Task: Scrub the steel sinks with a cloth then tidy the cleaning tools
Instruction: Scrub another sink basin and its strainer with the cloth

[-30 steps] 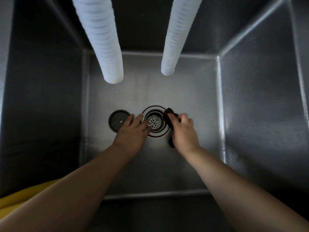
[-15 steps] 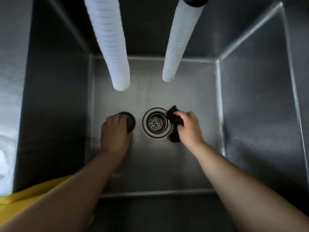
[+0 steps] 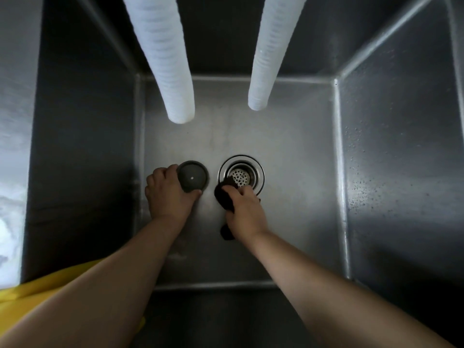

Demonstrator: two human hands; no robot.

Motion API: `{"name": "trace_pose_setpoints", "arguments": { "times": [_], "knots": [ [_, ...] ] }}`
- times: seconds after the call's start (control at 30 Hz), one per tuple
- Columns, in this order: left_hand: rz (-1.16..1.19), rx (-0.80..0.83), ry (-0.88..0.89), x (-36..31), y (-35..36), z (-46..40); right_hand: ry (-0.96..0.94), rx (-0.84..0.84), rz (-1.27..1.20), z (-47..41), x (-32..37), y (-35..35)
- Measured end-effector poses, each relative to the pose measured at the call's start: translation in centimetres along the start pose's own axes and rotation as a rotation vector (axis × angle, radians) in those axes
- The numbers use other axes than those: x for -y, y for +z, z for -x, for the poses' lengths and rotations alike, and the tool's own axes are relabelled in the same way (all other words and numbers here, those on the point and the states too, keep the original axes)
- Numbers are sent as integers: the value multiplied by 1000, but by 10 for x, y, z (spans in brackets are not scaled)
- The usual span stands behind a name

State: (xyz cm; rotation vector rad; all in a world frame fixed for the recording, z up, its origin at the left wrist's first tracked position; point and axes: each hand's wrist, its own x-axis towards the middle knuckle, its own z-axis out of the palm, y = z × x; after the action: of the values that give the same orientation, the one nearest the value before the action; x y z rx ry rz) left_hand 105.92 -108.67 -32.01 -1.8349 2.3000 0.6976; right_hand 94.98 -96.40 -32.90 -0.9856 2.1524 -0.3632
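One dark cloth (image 3: pixel 224 194) is listed at the floor of a deep steel sink (image 3: pixel 288 151), bunched and pressed against the near-left rim of the round drain strainer (image 3: pixel 241 175), with a loose end trailing back beneath the wrist. The cloth is gripped by the right hand (image 3: pixel 247 213), whose fingers are curled over it, the knuckles uppermost and the fingertips reaching the strainer's edge. Just beside the strainer, to its left, one round dark drain stopper (image 3: pixel 192 176) is recorded lying flat on the sink floor, a small pale dot at its centre. The stopper's near-left edge is held by the left hand (image 3: pixel 168 194), fingers curled around its far-left rim and the thumb laid along its near edge. Both forearms are seen entering from the near side of the basin. Two white ribbed hoses (image 3: pixel 170 71) hang down into the basin from above, their open ends well apart from the sink floor and from each other. Speckled droplets are noted on the right wall. A yellow item (image 3: pixel 42 287) is partly shown at the lower left; what it is cannot be told.
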Motion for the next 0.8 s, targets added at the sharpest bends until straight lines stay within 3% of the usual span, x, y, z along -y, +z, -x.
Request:
{"name": "trace_pose_setpoints", "arguments": {
  "times": [0.3, 0.4, 0.53, 0.8],
  "knots": [
    [225, 0, -83, -6, 3, 2, -297, 343, 299, 31, -54, -23],
    [253, -59, -124, -12, 4, 3, -225, 335, 279, 44, -82, -50],
    [249, -27, -244, -18, 9, -1, -15, 120, 85, 41, -109, -78],
    [421, 72, -235, -80, 28, 4, 97, 186, -52, 25, -112, -81]
  ]
}}
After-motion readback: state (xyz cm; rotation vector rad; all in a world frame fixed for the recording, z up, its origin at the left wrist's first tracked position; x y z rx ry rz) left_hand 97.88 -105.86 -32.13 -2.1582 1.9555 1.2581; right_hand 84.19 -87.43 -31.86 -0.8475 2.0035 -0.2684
